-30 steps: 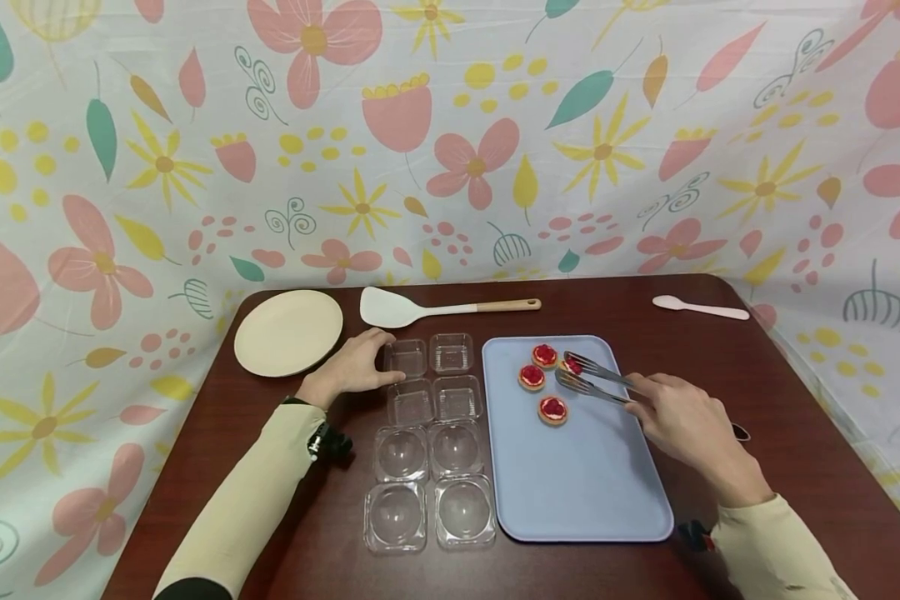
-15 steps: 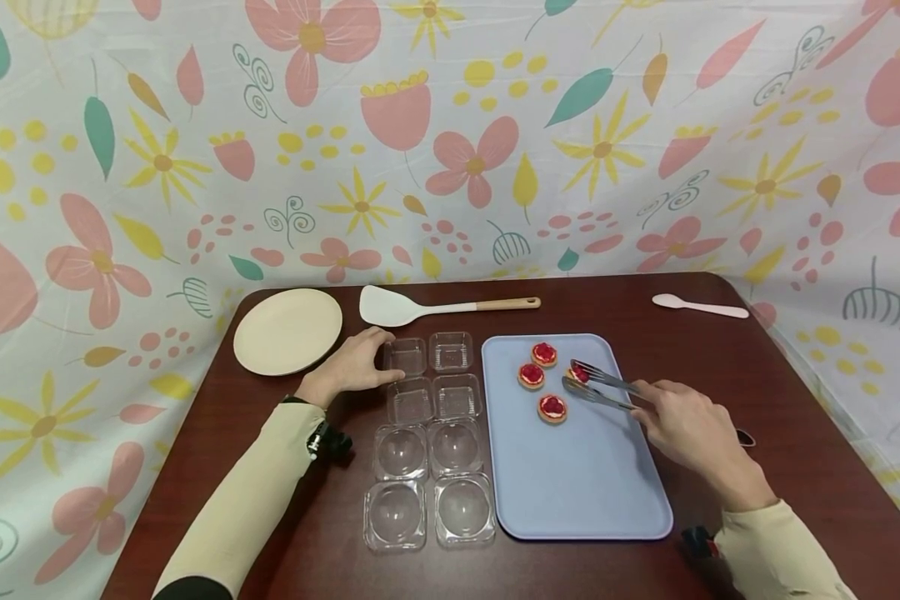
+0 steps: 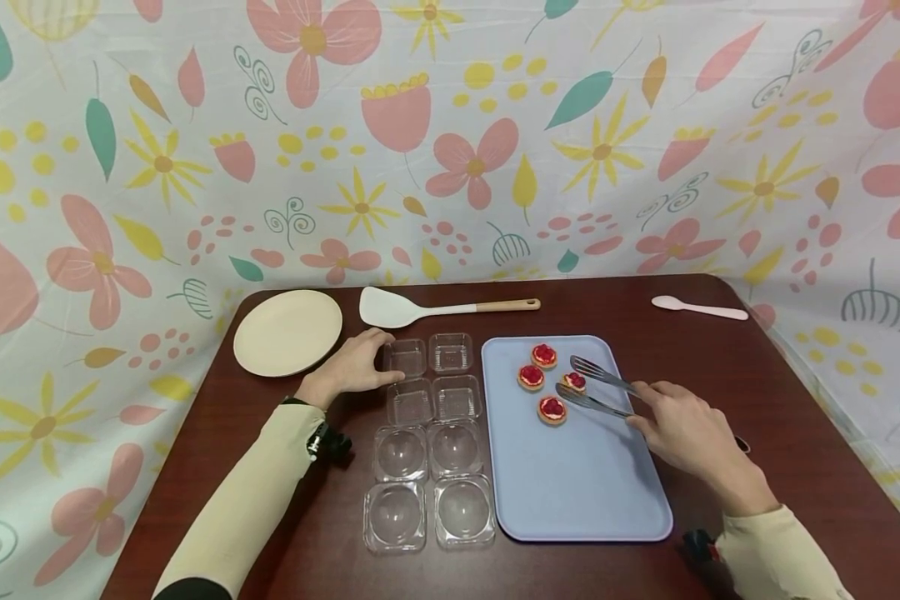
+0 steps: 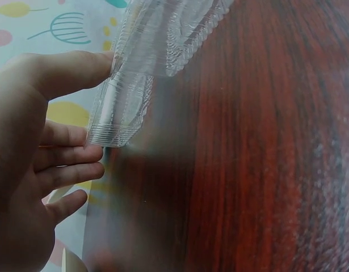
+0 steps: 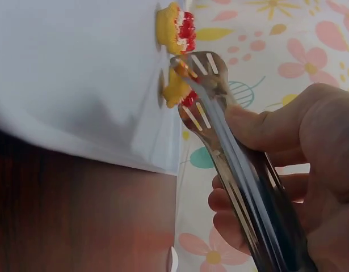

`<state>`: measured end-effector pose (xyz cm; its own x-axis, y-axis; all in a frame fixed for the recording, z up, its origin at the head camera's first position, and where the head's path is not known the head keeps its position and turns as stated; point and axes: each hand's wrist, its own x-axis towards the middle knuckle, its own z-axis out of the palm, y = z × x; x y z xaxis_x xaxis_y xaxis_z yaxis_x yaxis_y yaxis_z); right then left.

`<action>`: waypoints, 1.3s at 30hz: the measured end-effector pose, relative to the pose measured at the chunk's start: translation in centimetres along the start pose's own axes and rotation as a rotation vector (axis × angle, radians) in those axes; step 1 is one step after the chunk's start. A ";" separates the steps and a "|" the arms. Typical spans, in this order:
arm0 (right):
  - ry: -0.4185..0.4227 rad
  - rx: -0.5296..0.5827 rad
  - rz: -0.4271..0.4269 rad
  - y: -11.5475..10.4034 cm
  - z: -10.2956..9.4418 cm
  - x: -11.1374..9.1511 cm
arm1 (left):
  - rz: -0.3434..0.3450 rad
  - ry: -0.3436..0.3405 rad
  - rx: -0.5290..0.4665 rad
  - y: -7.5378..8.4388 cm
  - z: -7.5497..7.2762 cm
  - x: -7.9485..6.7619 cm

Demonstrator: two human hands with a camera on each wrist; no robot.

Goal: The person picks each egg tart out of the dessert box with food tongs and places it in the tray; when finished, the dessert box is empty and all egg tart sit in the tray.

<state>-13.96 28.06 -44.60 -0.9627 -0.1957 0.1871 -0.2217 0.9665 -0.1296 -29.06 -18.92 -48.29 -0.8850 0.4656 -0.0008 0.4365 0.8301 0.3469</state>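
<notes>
My right hand (image 3: 692, 423) grips a pair of metal tongs (image 3: 603, 375), whose slotted tips stand apart on either side of a small red-topped tart (image 3: 573, 382). That tart (image 5: 177, 86) rests on the pale blue tray (image 3: 585, 492), close to another tart (image 5: 175, 28) in the right wrist view. Further red-topped tarts (image 3: 531, 377) lie just left of the tongs. On the left, my left hand (image 3: 351, 362) holds the far-left corner of a clear plastic container (image 3: 407, 358), thumb on one side and fingers on the other (image 4: 120, 107).
More clear compartments (image 3: 457, 398) and round-domed clear lids (image 3: 401, 454) sit left of the tray. Behind lie a cream plate (image 3: 288, 333), a white spatula (image 3: 393, 308) with a wooden handle, and a pale pink spoon (image 3: 701, 308). A floral cloth (image 3: 450, 167) hangs beyond the table.
The tart between the tongs has shifted toward the near side of the tray, and the tong tips have spread apart from it. The left hand stays in place on the container.
</notes>
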 end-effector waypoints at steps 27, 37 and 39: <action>0.103 0.157 0.059 2.3 0.1 -0.2 | 0.008 0.006 0.004 0.0 0.2 0.1; 0.068 0.171 0.157 3.8 0.1 -0.4 | 0.000 -0.005 0.003 0.0 0.1 0.1; 0.047 0.170 0.187 4.0 0.1 -0.4 | 0.004 -0.003 0.004 0.0 0.1 0.1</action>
<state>-14.45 32.04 -45.34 -0.9821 -0.0043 0.1885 -0.0669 0.9426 -0.3272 -29.14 -18.89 -48.34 -0.8827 0.4699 -0.0020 0.4407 0.8293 0.3436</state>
